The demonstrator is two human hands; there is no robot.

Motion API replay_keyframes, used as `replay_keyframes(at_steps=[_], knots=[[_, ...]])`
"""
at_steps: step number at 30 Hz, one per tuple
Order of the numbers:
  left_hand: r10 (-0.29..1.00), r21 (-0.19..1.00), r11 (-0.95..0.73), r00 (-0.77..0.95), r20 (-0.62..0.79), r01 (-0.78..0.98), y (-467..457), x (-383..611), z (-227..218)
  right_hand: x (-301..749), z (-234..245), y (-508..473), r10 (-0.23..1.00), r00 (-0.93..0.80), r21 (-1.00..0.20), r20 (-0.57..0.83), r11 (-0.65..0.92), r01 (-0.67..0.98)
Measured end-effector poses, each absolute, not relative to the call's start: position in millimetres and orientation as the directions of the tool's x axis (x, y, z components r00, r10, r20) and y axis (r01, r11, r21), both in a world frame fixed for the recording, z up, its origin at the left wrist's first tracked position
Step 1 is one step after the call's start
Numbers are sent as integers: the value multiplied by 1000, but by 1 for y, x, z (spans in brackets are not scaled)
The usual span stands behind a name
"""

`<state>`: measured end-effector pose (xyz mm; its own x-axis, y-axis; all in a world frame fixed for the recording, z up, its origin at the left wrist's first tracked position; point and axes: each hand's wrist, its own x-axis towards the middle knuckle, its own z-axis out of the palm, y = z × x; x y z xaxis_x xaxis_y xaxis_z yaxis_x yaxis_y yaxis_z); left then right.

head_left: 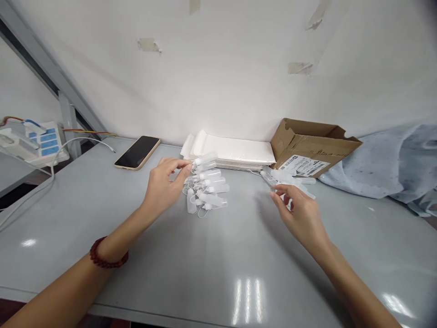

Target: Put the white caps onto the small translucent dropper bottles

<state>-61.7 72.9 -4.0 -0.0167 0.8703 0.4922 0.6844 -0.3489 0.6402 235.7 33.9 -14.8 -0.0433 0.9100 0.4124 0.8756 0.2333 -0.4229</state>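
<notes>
Small translucent plastic bottles with white caps and thin loops lie in a pile (213,187) at the middle of the table. My left hand (165,182) is at the pile's upper left, thumb and forefinger pinched at the cap end of a small plastic bottle (206,158). To the right, my right hand (300,212) pinches the lower end of another small plastic bottle (268,177), which tilts up and left. Behind its fingers lies a second group of these bottles (285,175), partly hidden by the hand.
A stack of white padded envelopes (235,148) lies against the wall. Beside it an open cardboard box (314,148) leans near a pale blue cloth (382,159). A phone (138,152), white cable (82,139) and power strip (44,141) are on the left.
</notes>
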Motion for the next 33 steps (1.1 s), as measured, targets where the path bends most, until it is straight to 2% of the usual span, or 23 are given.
replay_keyframes(at_steps=[3,6,12,16,23,26,28,33], knots=[[862,568,-373,46,506,734,79,-64,-13,243,-21,40,902,-49,-282,429,185,941],[883,527,-343,75,464,778,80,-65,-16,245,-24,41,917,-44,-196,396,131,972],[872,519,-344,62,485,783,77,-65,-13,247,-26,43,936,7,-94,352,27,995],[877,549,-361,73,476,754,73,-61,-12,244,-23,44,962,94,-34,256,-88,996],[863,556,-397,90,498,730,65,-53,-8,236,-23,43,973,148,34,179,-156,987],[848,538,-430,119,516,725,61,-51,-8,238,-25,43,975,129,11,183,-133,991],[840,527,-447,137,525,723,59,-49,-8,239,-25,43,972,89,-58,219,-79,995],[831,513,-474,171,529,715,53,-43,-9,234,-16,35,957,33,-390,287,86,917]])
